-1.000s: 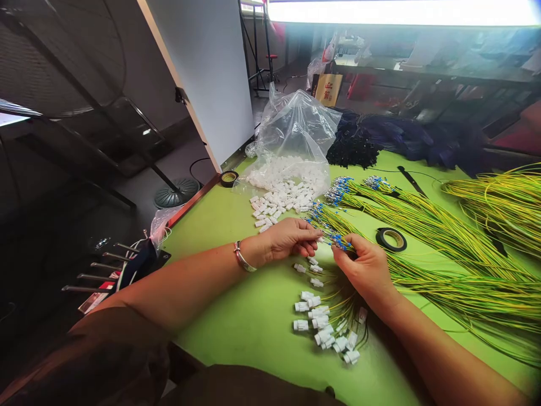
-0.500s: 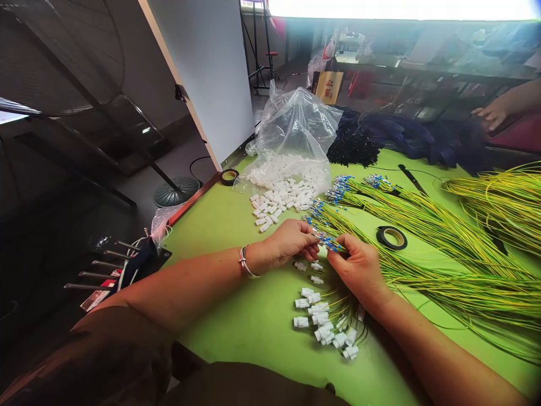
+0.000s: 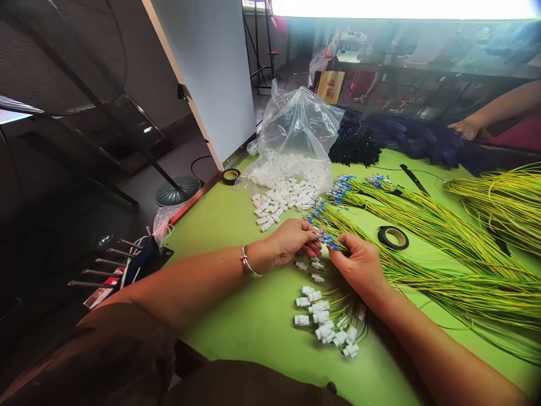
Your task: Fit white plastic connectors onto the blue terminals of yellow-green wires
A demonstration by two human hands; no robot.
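Observation:
My left hand [image 3: 293, 240] and my right hand [image 3: 359, 260] meet over the green table [image 3: 236, 332], fingers pinched. The right hand grips the blue-tipped ends of a bundle of yellow-green wires [image 3: 448, 276]. The left hand's fingertips touch those tips [image 3: 327, 239]; whether it holds a connector is hidden. Below the hands lie wires fitted with white connectors [image 3: 325, 324]. Loose white connectors [image 3: 279, 204] spill from a clear plastic bag [image 3: 298, 138] behind.
More yellow-green wire bundles [image 3: 499, 206] cover the right side. A black tape roll [image 3: 393, 237] lies beside them, another tape roll [image 3: 230, 176] at the far left edge. Dark wires [image 3: 401, 138] lie at the back, where another person's hand [image 3: 467, 129] reaches. Metal pegs [image 3: 110, 265] stand left.
My hands have drawn slightly closer together over the wire tips. The other person's hand has come in at the far right and moved down towards the dark wires.

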